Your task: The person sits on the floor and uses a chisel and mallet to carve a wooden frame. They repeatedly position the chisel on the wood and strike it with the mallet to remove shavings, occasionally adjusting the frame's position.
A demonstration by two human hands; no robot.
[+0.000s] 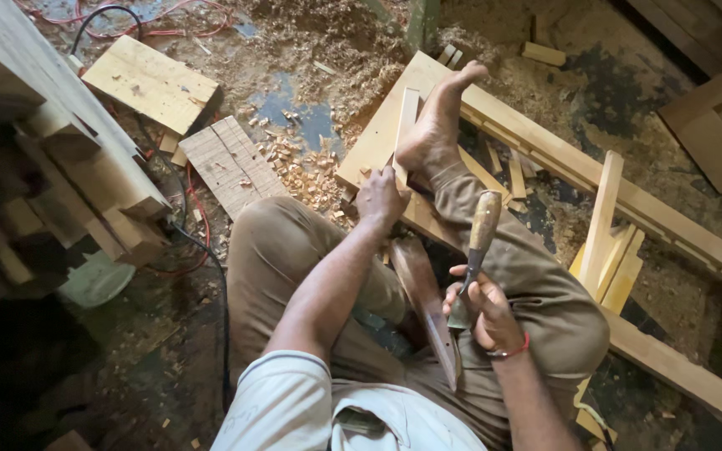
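Note:
I sit on the floor in brown trousers, my bare foot pressing on a pale wooden frame. My left hand grips a thin upright strip of wood against the frame beside the foot. My right hand holds a chisel by its metal shank, wooden handle pointing up and away. A dark worn wooden piece, perhaps a mallet or plane, lies across my lap between the hands.
Wood chips and sawdust cover the floor. Cut boards and a scored board lie at upper left, stacked timber at left, red and black cables run past. Loose yellow slats lean on the frame at right.

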